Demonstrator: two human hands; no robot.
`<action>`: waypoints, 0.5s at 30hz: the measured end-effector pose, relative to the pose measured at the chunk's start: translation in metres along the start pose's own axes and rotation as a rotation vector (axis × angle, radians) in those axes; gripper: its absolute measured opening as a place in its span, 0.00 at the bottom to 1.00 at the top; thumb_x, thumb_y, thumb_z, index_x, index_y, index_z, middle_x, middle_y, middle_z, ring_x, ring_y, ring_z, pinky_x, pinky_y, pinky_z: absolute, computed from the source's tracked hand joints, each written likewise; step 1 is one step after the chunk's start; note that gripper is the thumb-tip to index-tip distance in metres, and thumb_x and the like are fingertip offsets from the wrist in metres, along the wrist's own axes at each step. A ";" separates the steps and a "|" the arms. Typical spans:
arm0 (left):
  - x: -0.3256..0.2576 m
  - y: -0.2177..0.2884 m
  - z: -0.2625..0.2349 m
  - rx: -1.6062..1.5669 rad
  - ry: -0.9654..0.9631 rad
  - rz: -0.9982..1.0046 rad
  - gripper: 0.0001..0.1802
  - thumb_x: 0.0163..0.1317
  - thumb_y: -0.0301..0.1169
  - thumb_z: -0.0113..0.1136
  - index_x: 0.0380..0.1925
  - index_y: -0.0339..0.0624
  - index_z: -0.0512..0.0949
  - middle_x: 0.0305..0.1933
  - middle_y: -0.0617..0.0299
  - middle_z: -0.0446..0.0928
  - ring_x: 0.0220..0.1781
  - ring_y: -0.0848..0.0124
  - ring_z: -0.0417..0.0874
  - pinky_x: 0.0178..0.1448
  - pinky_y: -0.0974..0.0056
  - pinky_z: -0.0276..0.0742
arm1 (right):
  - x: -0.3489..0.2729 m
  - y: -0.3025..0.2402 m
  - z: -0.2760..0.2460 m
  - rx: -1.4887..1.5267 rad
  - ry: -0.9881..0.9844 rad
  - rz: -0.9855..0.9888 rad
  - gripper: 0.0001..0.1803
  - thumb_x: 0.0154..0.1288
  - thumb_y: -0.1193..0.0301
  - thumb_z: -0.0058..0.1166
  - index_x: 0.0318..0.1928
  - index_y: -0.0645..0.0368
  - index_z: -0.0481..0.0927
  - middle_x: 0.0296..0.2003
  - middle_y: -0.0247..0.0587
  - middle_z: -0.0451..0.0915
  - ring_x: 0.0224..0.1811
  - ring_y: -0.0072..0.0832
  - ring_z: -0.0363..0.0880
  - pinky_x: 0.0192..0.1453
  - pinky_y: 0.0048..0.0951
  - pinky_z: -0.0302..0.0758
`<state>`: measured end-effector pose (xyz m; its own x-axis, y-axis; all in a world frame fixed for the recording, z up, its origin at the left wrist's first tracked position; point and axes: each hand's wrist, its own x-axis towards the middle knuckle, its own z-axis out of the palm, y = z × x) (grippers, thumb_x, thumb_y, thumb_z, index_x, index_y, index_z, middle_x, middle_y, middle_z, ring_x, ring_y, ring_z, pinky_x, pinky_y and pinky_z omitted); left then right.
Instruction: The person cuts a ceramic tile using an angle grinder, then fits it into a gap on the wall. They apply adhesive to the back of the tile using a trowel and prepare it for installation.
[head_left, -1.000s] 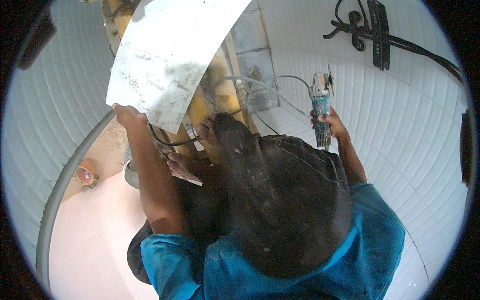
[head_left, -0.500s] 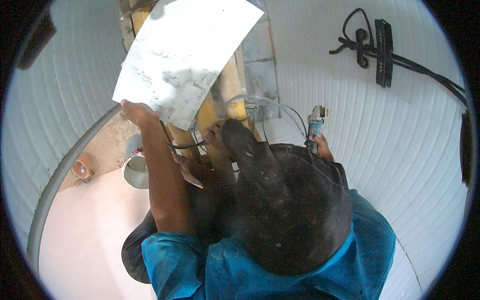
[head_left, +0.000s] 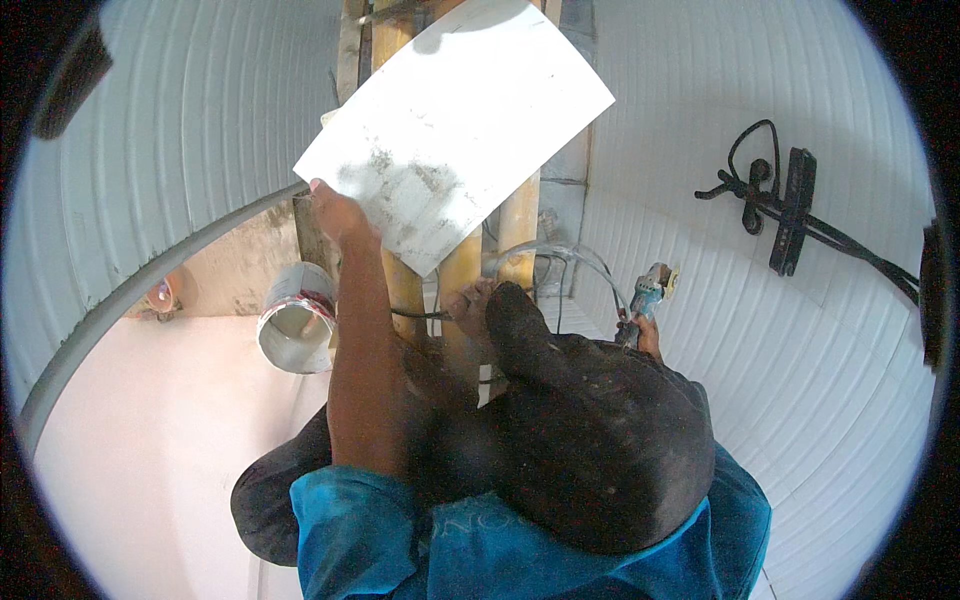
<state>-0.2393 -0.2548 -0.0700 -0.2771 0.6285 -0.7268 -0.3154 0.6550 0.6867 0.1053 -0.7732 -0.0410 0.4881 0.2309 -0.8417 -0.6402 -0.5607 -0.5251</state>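
My left hand grips the lower left corner of a white rectangular tile, its thumb along the edge. Grey smudges mark the near part of the tile, which is held tilted over yellow planks. Off to the right, my right hand is closed round the body of a blue-green angle grinder. The grinder's disc points up and away from me, close to the white ribbed wall panel and apart from the tile. My raised knee in dark trousers partly hides the right forearm.
A stained bucket stands left of my left forearm. Black cables and a power strip are at the white ribbed panelling on the right. A pale hose curves near the grinder. My bare foot rests on the planks.
The whole view has shifted. The tile has moved right and turned clockwise, with my left hand still on its corner. My right hand keeps hold of the angle grinder.
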 end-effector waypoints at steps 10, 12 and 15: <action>-0.007 0.002 0.008 0.103 0.165 -0.016 0.38 0.74 0.56 0.37 0.64 0.30 0.67 0.60 0.44 0.74 0.56 0.50 0.78 0.58 0.47 0.73 | 0.010 0.009 0.016 0.040 0.178 -0.064 0.23 0.59 0.69 0.61 0.54 0.59 0.71 0.38 0.44 0.79 0.33 0.37 0.82 0.34 0.38 0.79; -0.003 0.001 0.008 0.115 0.120 0.037 0.39 0.73 0.56 0.37 0.64 0.29 0.68 0.60 0.44 0.74 0.56 0.50 0.78 0.57 0.47 0.73 | 0.007 0.014 0.018 0.055 0.181 -0.082 0.23 0.58 0.69 0.61 0.53 0.60 0.71 0.38 0.43 0.79 0.32 0.37 0.82 0.34 0.38 0.79; 0.001 -0.001 0.007 0.123 0.146 0.060 0.39 0.73 0.56 0.36 0.63 0.28 0.68 0.59 0.45 0.74 0.55 0.51 0.79 0.55 0.47 0.74 | 0.001 0.022 0.020 0.040 0.150 -0.104 0.23 0.58 0.69 0.61 0.53 0.60 0.71 0.37 0.43 0.79 0.33 0.37 0.82 0.35 0.38 0.79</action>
<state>-0.2331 -0.2517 -0.0713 -0.4234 0.6062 -0.6733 -0.1840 0.6702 0.7191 0.0795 -0.7691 -0.0556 0.6341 0.1632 -0.7558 -0.6030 -0.5075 -0.6155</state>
